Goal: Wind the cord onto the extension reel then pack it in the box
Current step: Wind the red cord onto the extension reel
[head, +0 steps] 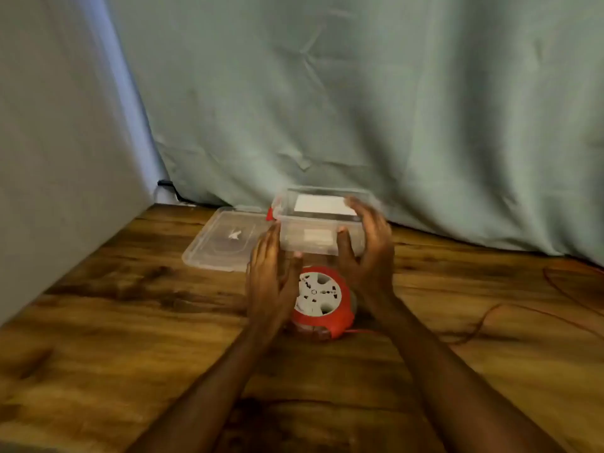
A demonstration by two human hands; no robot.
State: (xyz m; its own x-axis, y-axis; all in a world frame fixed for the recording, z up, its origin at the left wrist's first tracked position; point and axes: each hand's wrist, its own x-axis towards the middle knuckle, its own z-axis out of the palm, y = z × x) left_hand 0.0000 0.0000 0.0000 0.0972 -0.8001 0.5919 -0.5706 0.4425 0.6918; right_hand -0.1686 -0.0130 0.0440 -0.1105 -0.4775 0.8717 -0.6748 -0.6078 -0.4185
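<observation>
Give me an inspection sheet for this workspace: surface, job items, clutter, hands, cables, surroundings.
Surface: wooden table, dark-grained.
Job's things: red extension reel lies flat, white socket face up; clear box behind it, open; its lid lies to the box's left.
Clutter: nothing seen.
Hands: left hand open at the box's left side; right hand curled round the box's right end.
Cables: red cord trails loose from the reel across the table to the right, not yet wound; a dark cable at the back corner.
Surroundings: pale green cloth backdrop.
</observation>
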